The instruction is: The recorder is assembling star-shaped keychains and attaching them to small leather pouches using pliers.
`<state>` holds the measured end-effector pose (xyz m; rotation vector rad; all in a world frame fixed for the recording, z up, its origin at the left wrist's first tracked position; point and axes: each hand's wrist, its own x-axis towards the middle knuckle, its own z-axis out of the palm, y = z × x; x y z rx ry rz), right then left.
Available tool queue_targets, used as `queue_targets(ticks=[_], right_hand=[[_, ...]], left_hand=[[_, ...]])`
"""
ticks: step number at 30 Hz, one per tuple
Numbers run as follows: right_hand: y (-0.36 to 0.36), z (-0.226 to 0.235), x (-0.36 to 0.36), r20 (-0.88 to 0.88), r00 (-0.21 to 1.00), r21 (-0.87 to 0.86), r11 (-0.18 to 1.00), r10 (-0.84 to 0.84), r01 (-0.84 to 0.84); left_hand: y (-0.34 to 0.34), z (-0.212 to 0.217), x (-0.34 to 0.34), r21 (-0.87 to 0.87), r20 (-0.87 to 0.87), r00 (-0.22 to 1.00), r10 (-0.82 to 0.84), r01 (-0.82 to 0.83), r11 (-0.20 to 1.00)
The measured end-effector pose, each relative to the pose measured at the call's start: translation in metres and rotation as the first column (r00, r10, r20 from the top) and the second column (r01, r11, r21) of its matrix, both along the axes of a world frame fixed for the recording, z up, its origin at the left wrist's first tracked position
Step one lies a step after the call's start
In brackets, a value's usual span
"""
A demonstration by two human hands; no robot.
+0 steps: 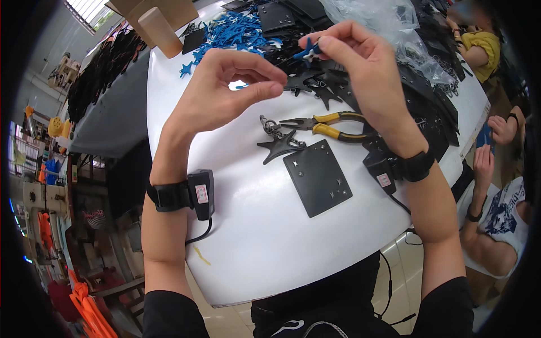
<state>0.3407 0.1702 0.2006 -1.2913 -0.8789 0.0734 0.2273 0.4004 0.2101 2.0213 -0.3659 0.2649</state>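
My right hand [369,67] is raised over the far part of the table, thumb and index finger pinched on a small blue star-shaped piece [309,49] with a pale spot on it. Facing it, my left hand [211,90] holds nothing; its fingers curl, with a gap between fingertips and thumb. Below the hands lie pliers [316,122] with yellow-and-black handles. Their jaws point left at a black star keychain [280,148] with a metal chain and clasp. Just nearer lies a flat black rectangular piece [317,180] with small silver star studs.
Behind my hands are a heap of blue star pieces [234,31], several black pieces [329,90] and clear plastic bags [372,22]. A tan cup [160,32] stands at the far left of the white table [242,225]. Co-workers' hands [496,132] are at the right.
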Motion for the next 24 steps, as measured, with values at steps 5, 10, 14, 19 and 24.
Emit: queue_targets(ticks=[5,10,14,19,24], right_hand=[[-0.013,0.006,0.015,0.024,0.999,-0.11,0.993,0.033,-0.03],[-0.012,0.008,0.0,-0.054,0.906,-0.533,0.755,0.421,-0.383],[-0.008,0.002,-0.01,-0.014,0.854,-0.616,0.668,0.521,-0.417],[-0.01,0.004,-0.006,0.199,0.816,-0.605,0.723,0.543,-0.333],[-0.017,0.013,-0.001,0.338,0.829,-0.5,0.831,0.446,-0.244]], left_hand=[[0.018,-0.005,0.001,0.358,-0.3,0.952,-0.056,0.167,0.919],[0.016,-0.01,0.002,0.46,-0.332,0.943,-0.005,0.166,0.872],[0.018,-0.004,0.002,0.449,-0.333,0.942,-0.04,0.196,0.872],[0.019,0.005,-0.003,0.009,-0.29,0.933,-0.211,0.224,0.975],[0.013,0.009,-0.002,-0.057,-0.15,0.983,-0.105,0.097,0.994]])
